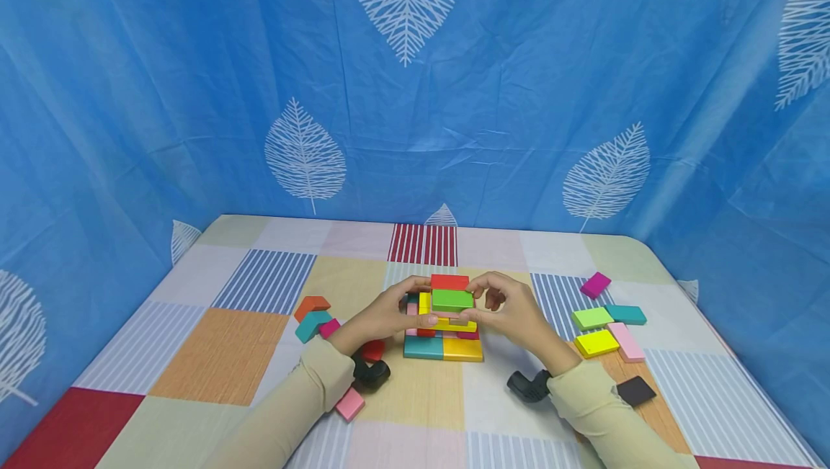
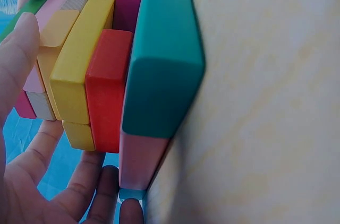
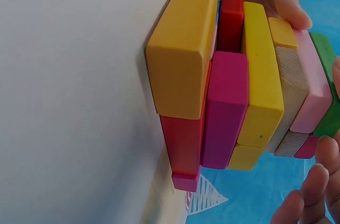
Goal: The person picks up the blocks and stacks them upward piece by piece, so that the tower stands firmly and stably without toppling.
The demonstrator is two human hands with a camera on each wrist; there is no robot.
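A stack of coloured flat blocks [image 1: 444,332] stands on the patchwork tablecloth [image 1: 220,354] at the middle. Its base is a teal block [image 2: 164,59] beside an orange-yellow block [image 3: 183,49]. Red, magenta, yellow, pink and bare wood blocks lie in layers above. A green block [image 1: 452,300] lies on top, with a red block [image 1: 449,282] just behind it. My left hand [image 1: 415,303] pinches the green block's left end, thumb [image 2: 16,49] on its edge. My right hand [image 1: 478,300] pinches its right end with curled fingers.
Loose blocks lie left of the stack: orange [image 1: 312,305], teal [image 1: 311,325], red [image 1: 372,349], pink [image 1: 349,404]. On the right lie several more, among them magenta [image 1: 595,284], light green [image 1: 592,318], yellow [image 1: 596,343] and black [image 1: 635,390]. A blue leaf-print curtain [image 1: 194,94] encloses the table.
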